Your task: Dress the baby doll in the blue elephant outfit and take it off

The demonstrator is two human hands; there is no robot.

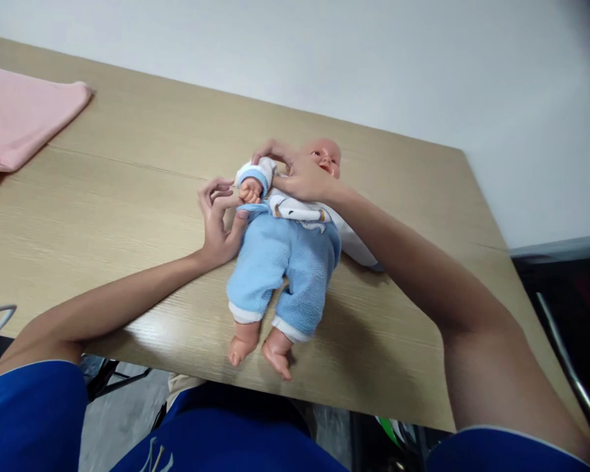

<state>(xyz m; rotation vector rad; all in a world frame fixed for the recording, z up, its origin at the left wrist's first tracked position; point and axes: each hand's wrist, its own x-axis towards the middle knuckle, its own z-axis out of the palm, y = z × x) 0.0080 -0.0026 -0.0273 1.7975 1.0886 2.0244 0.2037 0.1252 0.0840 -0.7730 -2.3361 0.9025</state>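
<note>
A baby doll (324, 154) lies on its back, feet towards me, in a white top with blue trim and fluffy light-blue trousers (263, 246). The raised white sleeve (267, 169) is held by my right hand (302, 174), whose fingers curl over it and hide part of the doll's chest. At the waist, the thumb and forefinger of my left hand (221, 223) pinch a blue cloth edge (253, 208), just beside the doll's small hand (250, 191). A printed part of the top (299, 211) is bunched above the trousers. The doll's other sleeve (356, 242) lies partly behind my right forearm.
A pink cloth (27, 118) lies at the far left of the wooden table (142, 196). A white wall (398, 65) stands behind the table. The table's front edge runs close to my body, and dark items (560, 288) stand beyond its right edge.
</note>
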